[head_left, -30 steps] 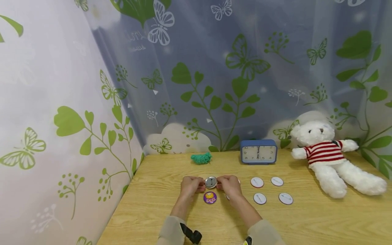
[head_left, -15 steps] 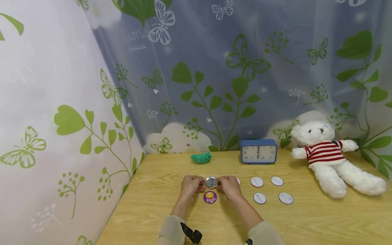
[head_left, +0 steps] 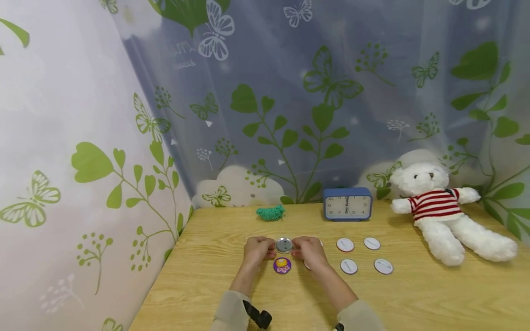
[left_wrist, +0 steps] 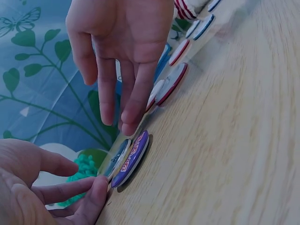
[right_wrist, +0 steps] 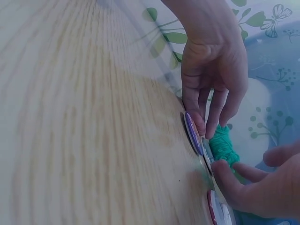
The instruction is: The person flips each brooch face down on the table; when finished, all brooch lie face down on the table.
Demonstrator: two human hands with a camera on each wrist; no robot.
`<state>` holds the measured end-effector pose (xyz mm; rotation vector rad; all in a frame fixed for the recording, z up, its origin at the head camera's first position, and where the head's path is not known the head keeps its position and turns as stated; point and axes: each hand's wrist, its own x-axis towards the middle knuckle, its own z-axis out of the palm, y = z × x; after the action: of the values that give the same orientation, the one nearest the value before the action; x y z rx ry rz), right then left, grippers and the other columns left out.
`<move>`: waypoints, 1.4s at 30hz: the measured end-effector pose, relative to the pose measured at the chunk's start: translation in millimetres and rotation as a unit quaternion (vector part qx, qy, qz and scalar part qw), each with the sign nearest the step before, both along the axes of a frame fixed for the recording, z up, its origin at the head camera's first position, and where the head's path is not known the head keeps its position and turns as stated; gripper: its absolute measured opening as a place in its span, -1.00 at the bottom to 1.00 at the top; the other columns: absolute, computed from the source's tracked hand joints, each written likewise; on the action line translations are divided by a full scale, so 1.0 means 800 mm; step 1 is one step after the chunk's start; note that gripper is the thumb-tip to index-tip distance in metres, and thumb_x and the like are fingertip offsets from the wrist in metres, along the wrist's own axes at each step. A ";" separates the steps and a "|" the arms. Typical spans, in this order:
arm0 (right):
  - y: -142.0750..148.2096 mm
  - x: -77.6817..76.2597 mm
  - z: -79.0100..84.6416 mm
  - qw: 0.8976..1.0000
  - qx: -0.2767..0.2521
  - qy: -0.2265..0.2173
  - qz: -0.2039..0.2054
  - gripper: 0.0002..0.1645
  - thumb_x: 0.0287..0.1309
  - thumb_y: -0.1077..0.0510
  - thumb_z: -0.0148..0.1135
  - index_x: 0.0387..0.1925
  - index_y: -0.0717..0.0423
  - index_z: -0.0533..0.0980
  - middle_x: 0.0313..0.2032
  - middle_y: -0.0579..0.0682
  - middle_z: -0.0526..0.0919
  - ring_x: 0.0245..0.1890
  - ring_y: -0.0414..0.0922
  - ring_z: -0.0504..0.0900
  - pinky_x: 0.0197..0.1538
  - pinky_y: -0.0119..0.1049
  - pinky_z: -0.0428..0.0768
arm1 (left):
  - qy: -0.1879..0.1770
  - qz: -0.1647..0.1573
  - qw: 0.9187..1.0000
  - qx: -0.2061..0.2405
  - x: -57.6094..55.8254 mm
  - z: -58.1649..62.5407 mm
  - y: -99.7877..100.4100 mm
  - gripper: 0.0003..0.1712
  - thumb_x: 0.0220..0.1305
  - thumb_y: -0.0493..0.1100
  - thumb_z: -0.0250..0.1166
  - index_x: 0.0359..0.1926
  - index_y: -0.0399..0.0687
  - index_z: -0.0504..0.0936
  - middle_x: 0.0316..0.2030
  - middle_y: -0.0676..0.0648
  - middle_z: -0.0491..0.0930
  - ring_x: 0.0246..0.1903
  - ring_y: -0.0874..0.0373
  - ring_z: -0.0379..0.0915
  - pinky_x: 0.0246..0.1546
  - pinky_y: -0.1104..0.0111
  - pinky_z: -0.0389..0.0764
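A round pin badge (head_left: pixel 284 245) lies on the table with its silver back and pin facing up, between the two hands. The left hand (head_left: pixel 258 250) is at its left edge; in the left wrist view, the fingers (left_wrist: pixel 96 192) reach out fairly straight to the rim, thumb apart. From the other side the right hand (head_left: pixel 308 252) has its fingertips at the right edge, fingers (right_wrist: pixel 227 180) loosely extended in the right wrist view. Just in front lies a purple badge (head_left: pixel 282 265), picture side up, with a yellow cartoon figure.
Several badges, among them a red-rimmed one (head_left: pixel 345 245), lie back up to the right; some are partly hidden by the right hand. Behind stand a green yarn bundle (head_left: pixel 271 213), a blue clock (head_left: pixel 347 204) and a white teddy bear (head_left: pixel 439 207) in a striped shirt.
The head view shifts slightly. Both hands stay at the sides of the silver-backed badge, which keeps nearly the same place above the purple one.
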<state>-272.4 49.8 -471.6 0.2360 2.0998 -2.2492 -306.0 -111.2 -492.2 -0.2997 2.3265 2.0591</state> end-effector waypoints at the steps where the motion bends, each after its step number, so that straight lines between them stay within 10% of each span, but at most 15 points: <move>1: 0.001 0.001 0.001 1.000 -0.005 0.001 0.002 -0.58 0.46 0.31 -0.02 0.12 0.63 0.49 -0.02 0.41 0.64 -0.31 -0.12 0.68 -0.04 -0.25 0.77 | 0.000 -0.001 1.000 0.000 0.000 0.001 0.000 -0.76 0.34 -0.36 0.27 -0.10 -0.53 0.69 -0.38 -0.26 0.71 -0.59 0.23 0.59 -0.44 0.41 0.78; 42: 0.017 0.037 -0.008 0.994 0.049 0.016 0.101 -0.58 0.40 0.35 0.09 0.14 0.64 0.45 0.08 0.48 0.58 -0.14 0.28 0.75 0.03 -0.02 0.77 | 0.007 -0.099 0.991 -0.093 0.054 0.017 -0.023 -0.77 0.33 -0.33 0.29 -0.19 -0.52 0.71 -0.41 -0.23 0.73 -0.51 0.18 0.63 -0.40 0.34 0.78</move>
<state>-242.7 63.4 -478.3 -0.0095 2.1444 -2.0529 -263.1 -129.2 -478.8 -0.0529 2.4479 1.7654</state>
